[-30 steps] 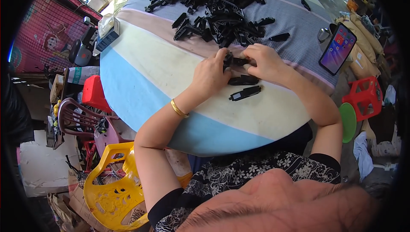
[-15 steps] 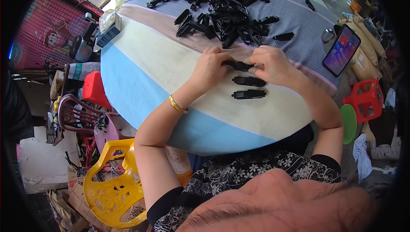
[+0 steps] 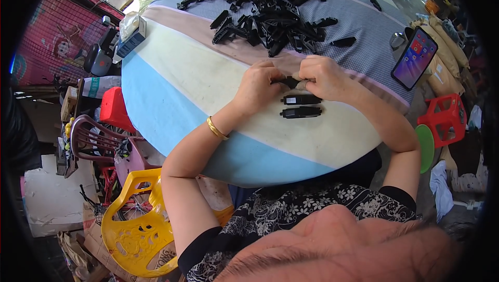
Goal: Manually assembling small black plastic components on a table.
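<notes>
Between my two hands is a small black plastic part (image 3: pixel 289 81), partly covered by the fingers. My left hand (image 3: pixel 258 85) pinches its left end, and my right hand (image 3: pixel 323 78) grips its right end from the other side. Just below them, two black plastic pieces (image 3: pixel 301 112) lie side by side on the cloth, level and slightly apart. The upper one shows a pale patch, perhaps a glare. Beyond my hands spreads a large heap of loose black plastic parts (image 3: pixel 275 14), with a single piece (image 3: pixel 343 42) off to its right.
A striped cloth (image 3: pixel 182 58) covers the rounded table. A phone (image 3: pixel 415 57) stands propped at the right edge, and a tissue box (image 3: pixel 132 38) sits at the left edge. Around the table are a yellow chair (image 3: pixel 138 251), a red stool (image 3: pixel 443 121) and a maroon chair (image 3: pixel 93 139).
Both hands have shifted slightly and drawn a little closer together around the black part. The whole view has moved a few pixels. The two pieces on the cloth keep their places.
</notes>
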`<state>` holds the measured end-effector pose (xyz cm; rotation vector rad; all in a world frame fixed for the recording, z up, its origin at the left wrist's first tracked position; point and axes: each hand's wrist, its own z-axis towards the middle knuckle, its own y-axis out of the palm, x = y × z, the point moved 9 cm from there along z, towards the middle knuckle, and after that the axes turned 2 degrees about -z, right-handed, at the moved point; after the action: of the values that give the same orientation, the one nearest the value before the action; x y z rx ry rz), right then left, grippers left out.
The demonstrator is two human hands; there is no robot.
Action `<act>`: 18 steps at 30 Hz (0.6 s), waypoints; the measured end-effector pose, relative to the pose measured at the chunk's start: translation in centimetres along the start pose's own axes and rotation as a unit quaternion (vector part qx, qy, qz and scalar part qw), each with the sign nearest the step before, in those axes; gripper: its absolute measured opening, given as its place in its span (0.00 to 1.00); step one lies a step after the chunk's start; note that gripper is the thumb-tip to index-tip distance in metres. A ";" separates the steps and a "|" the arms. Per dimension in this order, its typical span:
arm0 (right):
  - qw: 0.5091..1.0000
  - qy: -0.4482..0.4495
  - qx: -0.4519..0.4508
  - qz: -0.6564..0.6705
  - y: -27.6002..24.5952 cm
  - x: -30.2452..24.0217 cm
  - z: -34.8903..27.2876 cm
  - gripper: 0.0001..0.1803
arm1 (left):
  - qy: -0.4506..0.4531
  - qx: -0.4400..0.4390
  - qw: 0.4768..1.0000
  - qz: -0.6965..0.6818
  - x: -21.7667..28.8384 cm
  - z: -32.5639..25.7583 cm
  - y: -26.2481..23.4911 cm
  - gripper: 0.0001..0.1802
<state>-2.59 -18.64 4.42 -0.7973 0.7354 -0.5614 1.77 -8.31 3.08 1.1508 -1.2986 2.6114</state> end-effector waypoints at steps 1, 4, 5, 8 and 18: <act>1.000 0.000 0.001 -0.001 -0.2 0.1 -0.1 0.08 | -0.045 -0.042 0.998 -0.035 -0.6 0.0 0.5 0.10; 0.988 0.072 -0.064 0.120 0.0 2.0 0.3 0.07 | -0.113 -0.152 0.979 -0.073 -1.2 0.3 1.2 0.11; 0.985 0.089 -0.062 0.131 -0.4 3.3 0.5 0.06 | -0.136 -0.224 0.962 -0.080 -1.4 0.0 2.1 0.12; 0.972 0.078 0.153 -0.160 -5.5 7.0 0.6 0.09 | -0.032 0.008 0.998 0.059 -2.1 2.7 -0.6 0.14; 0.945 0.260 0.029 -0.195 -4.7 11.9 -0.5 0.09 | -0.080 0.048 0.984 0.152 -3.8 3.9 -0.5 0.12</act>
<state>3.61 -29.81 3.48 -0.7490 1.0455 -1.1754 7.10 -9.53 2.62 1.2935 -1.5025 2.8729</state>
